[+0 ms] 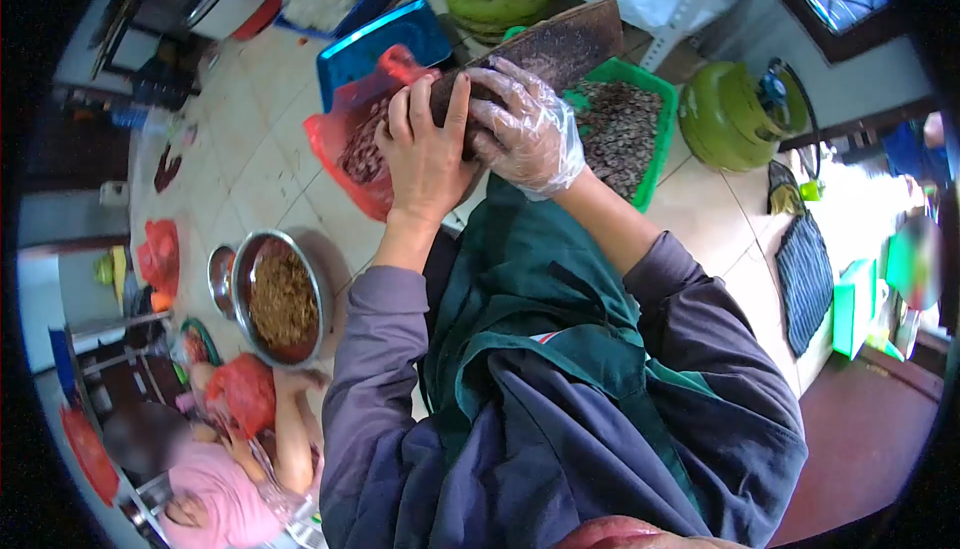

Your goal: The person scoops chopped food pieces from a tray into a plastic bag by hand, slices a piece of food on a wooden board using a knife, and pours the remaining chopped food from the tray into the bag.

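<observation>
While holding the dark board (565,46) aslant between the bare left hand (425,154) and the plastic-gloved right hand (530,134), makes contact with both sets of fingers on the lower-left part of its length. Grips with the left fingers near the low end, long, almost straight and a little spread. Grips with the right fingers farther along, loosely bent inside clear plastic. Runs lengthwise from lower left to upper right, crossing in front of the wearer and jutting well past the right fingertips at the high end. Lies nearer to the left hand at the low end, nearer to the right at the high one. Slopes, as seen from above, between the red plastic bag (345,179) at left and the green tray (652,149) at right. Cannot tell how far beneath the board to place the hidden thumb tips.
</observation>
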